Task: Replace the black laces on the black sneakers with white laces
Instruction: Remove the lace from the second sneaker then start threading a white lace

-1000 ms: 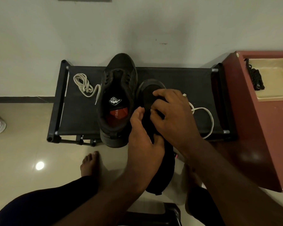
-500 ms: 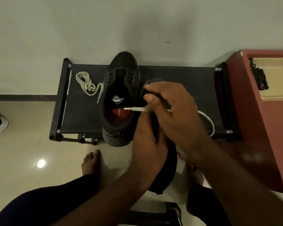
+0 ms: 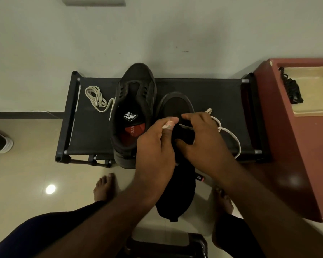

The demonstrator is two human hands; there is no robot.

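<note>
Black fabric rack top (image 3: 213, 94), mid-frame: left hand (image 3: 155, 149) pinches the tip of the white lace (image 3: 229, 133) at the left edge of the black sneaker (image 3: 175, 105), toe toward the wall; right hand (image 3: 205, 142) curls over it, grip unclear to me.

home entryway: shoe rack (image 3: 86, 131), tiled floor (image 3: 26, 174)

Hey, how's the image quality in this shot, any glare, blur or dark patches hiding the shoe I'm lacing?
Head view: dim, warm light, with one round glare spot on the floor. Head view: the sneaker beneath the left hand and right hand sinks into the black rack, eyelets unreadable, though the white lace stands out. Head view: wide-angle stretch at the edges; lace tip slightly smeared.
</note>
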